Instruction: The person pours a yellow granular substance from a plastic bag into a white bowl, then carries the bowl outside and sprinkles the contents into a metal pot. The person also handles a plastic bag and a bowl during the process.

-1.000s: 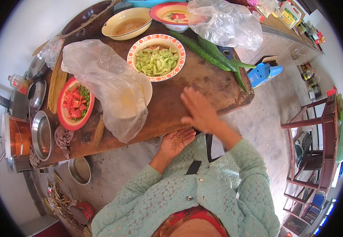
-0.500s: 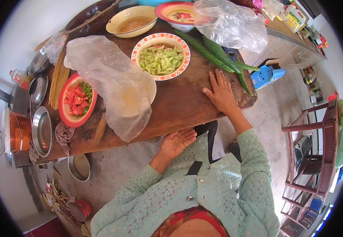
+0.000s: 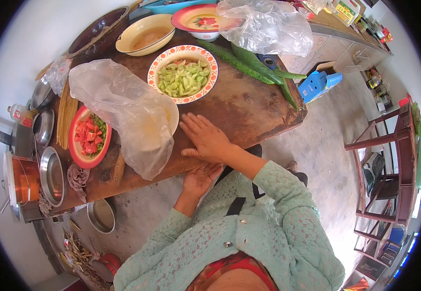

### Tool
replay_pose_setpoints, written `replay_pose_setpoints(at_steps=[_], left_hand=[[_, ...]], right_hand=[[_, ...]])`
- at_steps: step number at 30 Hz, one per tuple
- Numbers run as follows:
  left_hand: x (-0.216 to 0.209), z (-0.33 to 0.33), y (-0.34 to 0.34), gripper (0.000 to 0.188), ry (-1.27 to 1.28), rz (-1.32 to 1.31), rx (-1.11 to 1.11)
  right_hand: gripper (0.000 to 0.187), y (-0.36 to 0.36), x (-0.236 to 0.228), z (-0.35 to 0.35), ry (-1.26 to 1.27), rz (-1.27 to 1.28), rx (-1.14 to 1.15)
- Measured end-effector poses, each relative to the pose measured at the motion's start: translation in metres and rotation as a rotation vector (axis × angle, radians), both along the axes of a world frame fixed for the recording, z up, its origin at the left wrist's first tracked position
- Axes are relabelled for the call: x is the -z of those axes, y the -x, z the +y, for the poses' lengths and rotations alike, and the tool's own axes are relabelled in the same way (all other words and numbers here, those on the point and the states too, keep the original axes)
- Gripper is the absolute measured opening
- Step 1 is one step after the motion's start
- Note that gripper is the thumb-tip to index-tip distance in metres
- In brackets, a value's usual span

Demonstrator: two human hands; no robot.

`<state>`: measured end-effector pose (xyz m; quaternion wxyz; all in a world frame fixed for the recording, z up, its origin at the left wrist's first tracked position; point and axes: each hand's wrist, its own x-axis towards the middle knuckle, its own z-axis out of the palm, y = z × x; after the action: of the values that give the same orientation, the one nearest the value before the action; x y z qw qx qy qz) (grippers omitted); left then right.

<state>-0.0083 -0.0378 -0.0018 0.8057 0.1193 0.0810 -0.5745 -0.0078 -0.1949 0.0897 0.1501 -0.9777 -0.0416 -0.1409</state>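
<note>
In the head view, your right hand (image 3: 206, 139) is stretched out palm down over the wooden table (image 3: 242, 109), close to its front edge; its fingers are straight and lie nearly side by side, with the thumb held apart, and they pinch nothing. Whether the palm presses on the wood or sits just above it, I cannot tell. Your left hand (image 3: 198, 183) is just below that edge, palm up and slightly cupped, its fingers extended toward your right and loosely together, with a few small yellowish bits (image 3: 202, 171) lying on the palm. Your right forearm crosses in front of the tabletop, and both arms wear pale green lace sleeves (image 3: 288, 186).

Near your right fingertips, to their left, a clear plastic bag (image 3: 118, 104) lies crumpled over a pale dish (image 3: 173, 115). Beyond your fingers stands a bowl with an orange-patterned rim (image 3: 213, 76), filled with chopped green vegetable (image 3: 183, 77). Farther left, a red-rimmed plate (image 3: 88, 164) carries cut tomato (image 3: 88, 136) and green pieces, with a wooden handle (image 3: 119, 169) near it by the table edge. Long green cucumbers (image 3: 242, 63) lie toward the table's right end, and a cream basin (image 3: 145, 52) with brownish liquid stands at the back
</note>
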Motion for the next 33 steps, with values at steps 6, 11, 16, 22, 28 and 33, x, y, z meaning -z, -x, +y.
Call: replay_pose_setpoints(at_steps=[6, 11, 16, 22, 28, 33], left_hand=[[-0.003, 0.005, -0.002, 0.038, -0.132, 0.073, -0.103], [0.023, 0.016, -0.001, 0.043, 0.056, 0.073, -0.085], [-0.012, 0.010, -0.001, 0.048, -0.119, 0.100, -0.005], [-0.009, 0.007, -0.002, 0.045, -0.122, -0.002, 0.023], [0.006, 0.005, -0.006, 0.046, 0.084, 0.171, -0.207], [0.007, 0.011, -0.008, 0.047, 0.093, 0.019, -0.082]], right_hand=[[0.071, 0.053, 0.000, 0.019, -0.046, 0.045, -0.265], [0.062, 0.086, 0.000, 0.021, -0.110, 0.103, -0.382], [0.059, 0.062, -0.019, -0.039, -0.054, -0.038, 0.068], [0.064, 0.034, -0.004, -0.056, 0.038, 0.007, 0.319], [0.067, 0.066, 0.000, 0.019, -0.062, 0.048, -0.193], [0.069, 0.067, -0.010, -0.010, -0.084, 0.022, -0.161]])
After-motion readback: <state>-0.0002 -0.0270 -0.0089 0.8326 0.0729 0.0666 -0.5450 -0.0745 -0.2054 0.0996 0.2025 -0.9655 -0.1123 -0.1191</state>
